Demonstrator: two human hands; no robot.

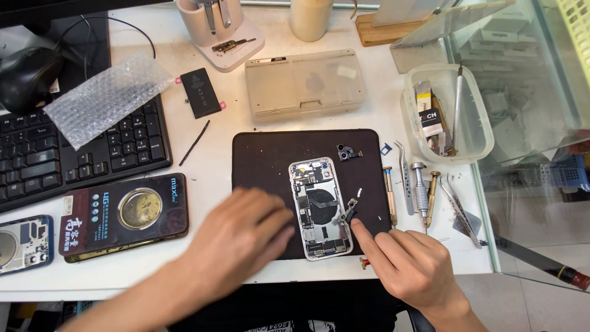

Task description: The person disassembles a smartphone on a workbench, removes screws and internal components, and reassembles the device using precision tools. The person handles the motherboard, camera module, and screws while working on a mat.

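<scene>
An opened phone body (pixel 318 206) with its insides showing lies on a dark work mat (pixel 270 154). My left hand (pixel 236 243), blurred, rests on the mat just left of the phone, fingers bent and holding nothing I can see. My right hand (pixel 409 264) comes in from the lower right. Its index fingertip presses on a small metal part (pixel 349 211) at the phone's right edge. A small camera module (pixel 348 152) lies on the mat above the phone.
Screwdrivers (pixel 421 193) and tweezers (pixel 403 175) lie right of the mat beside a clear tub (pixel 473 114) of tools. A phone battery (pixel 200 92), a thin black stick (pixel 194 142), a beige case (pixel 304 83), a keyboard (pixel 74 150), bubble wrap (pixel 104 95) and a dark box (pixel 126 212) are also on the desk.
</scene>
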